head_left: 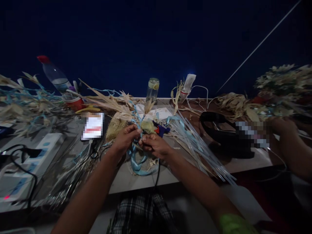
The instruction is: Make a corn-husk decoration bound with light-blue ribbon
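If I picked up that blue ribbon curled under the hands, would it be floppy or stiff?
Probably floppy: the blue ribbon bends in loose curves on the table. It's likely light, since it looks thin and flat. That flat shape suggests it wouldn't roll.

Spans the full width of the view as a tabletop [170, 174], grey at left and centre, brown toward the right. Supports, at far left, a white power strip [50, 145] with black cord attached and red light lit. Carries alongside a blurred bundle of thin stems [73, 178], with a lit-screen phone [94, 126] just behind. Bears at the rear a red-capped plastic bottle [53, 73], an upright clear jar [152, 91] and dried husks [230, 101]. Holds white paper sheets [162, 113] near the jar; right of centre, clear plastic tubes [202, 144], overhanging the front edge, beside a black band [216, 128].
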A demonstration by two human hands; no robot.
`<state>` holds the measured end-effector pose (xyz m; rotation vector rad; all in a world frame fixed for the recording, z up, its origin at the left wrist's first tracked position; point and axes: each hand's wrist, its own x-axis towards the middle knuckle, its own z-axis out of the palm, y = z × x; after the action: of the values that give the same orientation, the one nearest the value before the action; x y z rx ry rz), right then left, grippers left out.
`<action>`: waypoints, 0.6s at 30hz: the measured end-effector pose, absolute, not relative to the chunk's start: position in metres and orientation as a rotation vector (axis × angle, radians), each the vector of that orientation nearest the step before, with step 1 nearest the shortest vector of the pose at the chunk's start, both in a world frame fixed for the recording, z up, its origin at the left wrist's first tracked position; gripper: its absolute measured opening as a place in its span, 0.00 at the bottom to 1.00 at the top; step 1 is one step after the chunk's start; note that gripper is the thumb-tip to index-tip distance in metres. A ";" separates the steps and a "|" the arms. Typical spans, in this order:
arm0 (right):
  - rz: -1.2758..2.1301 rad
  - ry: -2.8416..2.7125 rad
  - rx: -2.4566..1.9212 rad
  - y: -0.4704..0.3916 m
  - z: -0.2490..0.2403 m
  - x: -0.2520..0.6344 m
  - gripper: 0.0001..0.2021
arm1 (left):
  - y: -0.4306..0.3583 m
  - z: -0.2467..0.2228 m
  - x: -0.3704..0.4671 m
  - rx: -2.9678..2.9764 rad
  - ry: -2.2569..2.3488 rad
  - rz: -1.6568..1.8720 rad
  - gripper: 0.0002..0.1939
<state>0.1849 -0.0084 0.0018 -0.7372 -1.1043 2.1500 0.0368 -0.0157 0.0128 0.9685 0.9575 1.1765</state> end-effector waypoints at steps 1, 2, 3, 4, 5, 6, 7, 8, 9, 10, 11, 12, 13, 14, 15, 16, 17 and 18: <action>2.205 -1.083 -0.722 -0.008 0.002 0.186 0.15 | -0.016 0.012 0.037 0.967 0.950 1.174 0.10; 2.262 -1.052 -0.700 -0.009 0.002 0.187 0.14 | -0.016 0.012 0.036 0.963 0.942 1.173 0.09; 2.321 -1.016 -0.664 -0.008 0.002 0.188 0.13 | -0.016 0.012 0.036 0.956 0.934 1.174 0.09; 2.380 -0.982 -0.616 -0.008 0.001 0.189 0.12 | -0.016 0.012 0.037 0.946 0.927 1.179 0.09; 2.430 -0.951 -0.568 -0.007 0.000 0.189 0.11 | -0.016 0.013 0.037 0.934 0.919 1.188 0.09; 2.467 -0.925 -0.537 -0.007 -0.001 0.189 0.10 | -0.016 0.014 0.037 0.923 0.908 1.195 0.09; 2.492 -0.899 -0.531 -0.006 -0.001 0.189 0.11 | -0.016 0.015 0.037 0.914 0.896 1.189 0.09; 2.503 -0.872 -0.551 -0.004 -0.001 0.190 0.12 | -0.017 0.015 0.038 0.908 0.887 1.174 0.09; 2.498 -0.846 -0.588 -0.003 -0.001 0.190 0.14 | -0.017 0.016 0.038 0.900 0.886 1.157 0.09; 2.477 -0.821 -0.627 -0.002 -0.001 0.191 0.15 | -0.017 0.016 0.038 0.894 0.893 1.146 0.10; 2.445 -0.803 -0.653 -0.001 0.000 0.192 0.16 | -0.017 0.016 0.038 0.889 0.900 1.146 0.10; 2.408 -0.796 -0.663 0.000 0.001 0.193 0.16 | -0.016 0.016 0.037 0.886 0.908 1.156 0.10; 2.371 -0.801 -0.664 0.001 0.002 0.193 0.16 | -0.016 0.015 0.037 0.887 0.911 1.173 0.10; 2.342 -0.814 -0.660 0.001 0.003 0.194 0.15 | -0.016 0.014 0.036 0.891 0.908 1.190 0.10; 2.324 -0.833 -0.653 0.002 0.003 0.195 0.14 | -0.015 0.014 0.036 0.899 0.901 1.193 0.10; 2.318 -0.853 -0.648 0.002 0.003 0.195 0.14 | -0.015 0.013 0.036 0.906 0.895 1.185 0.10; 2.321 -0.871 -0.644 0.002 0.003 0.195 0.13 | -0.015 0.013 0.035 0.909 0.890 1.172 0.10; 2.334 -0.886 -0.641 0.001 0.002 0.195 0.13 | -0.015 0.012 0.035 0.913 0.886 1.158 0.10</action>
<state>0.1953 0.0015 0.0023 -0.6406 -0.8859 2.3341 0.0351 -0.0153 0.0125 0.9128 0.8863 1.1581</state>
